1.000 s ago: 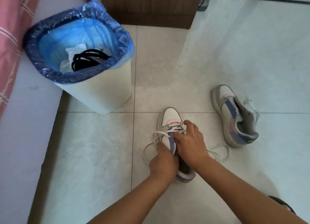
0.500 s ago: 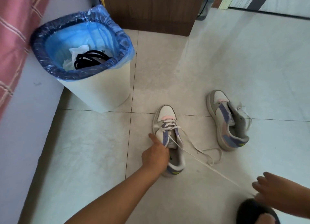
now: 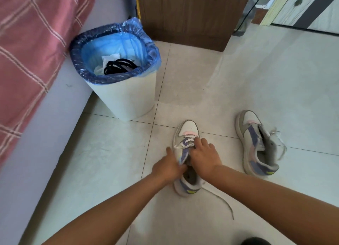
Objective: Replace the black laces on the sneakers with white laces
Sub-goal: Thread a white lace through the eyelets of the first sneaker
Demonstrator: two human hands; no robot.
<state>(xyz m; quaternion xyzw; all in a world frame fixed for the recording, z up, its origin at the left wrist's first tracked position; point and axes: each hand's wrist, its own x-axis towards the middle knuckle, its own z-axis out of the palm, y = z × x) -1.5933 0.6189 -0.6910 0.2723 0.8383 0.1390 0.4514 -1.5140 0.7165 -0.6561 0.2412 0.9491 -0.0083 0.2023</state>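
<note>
Left hand [image 3: 167, 166] gripping the side of a grey-and-white sneaker with purple panels [image 3: 185, 134] on the tiled floor [image 3: 110, 162], right hand [image 3: 205, 157] fingers curled over its white lace [image 3: 184, 144], grasp unclear, discarded black laces [image 3: 117, 67] in the blue-lined white bin [image 3: 126, 96].

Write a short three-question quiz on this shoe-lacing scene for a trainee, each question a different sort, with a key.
1. True or false: the tangled black laces lie in the white waste bin with the blue plastic liner.
2. Multiple choice: which sneaker are both hands, left hand and right hand, working on? A) the grey, white and purple sneaker nearer the bin; B) the matching sneaker lying on its side to the right; C) neither.
3. Fill the gap: a loose white lace end trails from the worked sneaker's ____ across the pale floor tiles.

Key: 1 true; 2 A; 3 heel.
</note>
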